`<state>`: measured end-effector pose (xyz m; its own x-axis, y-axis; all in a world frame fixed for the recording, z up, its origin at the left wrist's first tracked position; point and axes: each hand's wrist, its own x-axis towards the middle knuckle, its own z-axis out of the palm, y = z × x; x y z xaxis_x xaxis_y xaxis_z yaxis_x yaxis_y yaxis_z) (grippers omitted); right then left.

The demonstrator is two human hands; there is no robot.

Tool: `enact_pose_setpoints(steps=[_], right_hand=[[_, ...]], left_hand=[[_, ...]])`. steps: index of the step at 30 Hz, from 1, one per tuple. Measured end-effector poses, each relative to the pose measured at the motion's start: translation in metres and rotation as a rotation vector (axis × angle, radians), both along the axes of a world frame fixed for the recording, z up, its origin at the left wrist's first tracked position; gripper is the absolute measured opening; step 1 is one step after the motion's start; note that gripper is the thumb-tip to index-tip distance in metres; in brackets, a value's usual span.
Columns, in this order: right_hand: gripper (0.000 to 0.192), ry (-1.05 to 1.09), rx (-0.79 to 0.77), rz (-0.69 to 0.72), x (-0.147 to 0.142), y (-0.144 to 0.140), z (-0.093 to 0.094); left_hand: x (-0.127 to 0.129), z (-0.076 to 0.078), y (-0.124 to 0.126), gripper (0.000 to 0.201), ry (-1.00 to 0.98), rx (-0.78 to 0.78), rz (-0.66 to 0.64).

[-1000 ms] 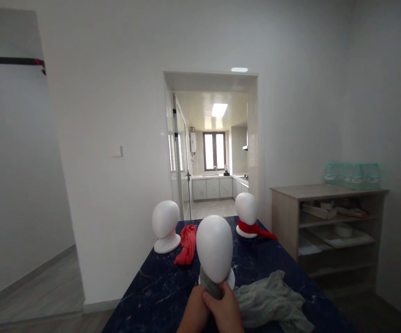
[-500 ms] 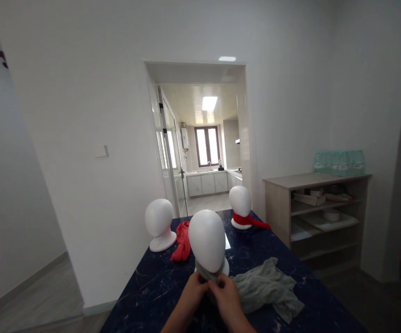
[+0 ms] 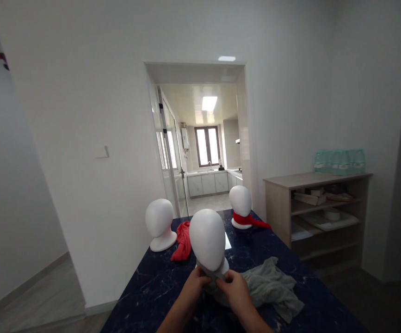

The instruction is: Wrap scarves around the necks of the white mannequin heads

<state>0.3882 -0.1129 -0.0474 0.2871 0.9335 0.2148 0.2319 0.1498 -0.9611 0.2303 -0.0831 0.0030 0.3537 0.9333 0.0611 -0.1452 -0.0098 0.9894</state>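
- Two hands are working at the neck of the nearest mannequin head (image 3: 207,239), a plain white one standing near the front middle of the dark blue marbled table (image 3: 158,291).
- The left hand (image 3: 198,280) is curling in from the left, its fingers closed on the grey scarf (image 3: 268,286) right at the base of that head.
- The right hand (image 3: 234,291) is meeting it from the right – thumb and fingers pinching a fold of the same scarf just beside the left hand, the two almost touching.
- The scarf is wrapping the neck of the nearest head, and the rest of it is lying bunched on the table to the right, trailing toward the table's edge.
- A second white head (image 3: 159,221) is standing further back on the left with nothing around it, and a red cloth (image 3: 182,242) is lying crumpled just beside its base.
- A third white head (image 3: 240,204) is sitting at the far right of the table, a red scarf (image 3: 248,222) circling its neck – one end is stretching out to the right.
- A wooden shelf unit (image 3: 316,217) is standing against the right wall, with a pack of green-tinted bottles (image 3: 339,162) resting on top.
- A doorway (image 3: 200,138) behind the table is opening onto a lit kitchen.
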Motion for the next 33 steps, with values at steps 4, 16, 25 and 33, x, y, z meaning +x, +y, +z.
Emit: enact_pose_setpoints(steps=[4,16,25,33], right_hand=[[0.017,-0.069,0.012,-0.026,0.009,0.004,0.007],[0.036,-0.821,0.209,-0.109,0.015,-0.015,0.046],[0.043,-0.630,0.266,0.005,-0.007,-0.050,0.034],[0.067,-0.606,0.159,-0.023,-0.019,-0.041,0.012]], left_hand=[[0.002,-0.003,0.000,0.053,-0.050,-0.061,-0.008],[-0.012,0.022,-0.005,0.060,0.055,-0.348,-0.131],[-0.002,0.015,-0.010,0.039,-0.133,-0.408,-0.128],[0.005,0.014,-0.014,0.038,-0.145,-0.424,-0.102]])
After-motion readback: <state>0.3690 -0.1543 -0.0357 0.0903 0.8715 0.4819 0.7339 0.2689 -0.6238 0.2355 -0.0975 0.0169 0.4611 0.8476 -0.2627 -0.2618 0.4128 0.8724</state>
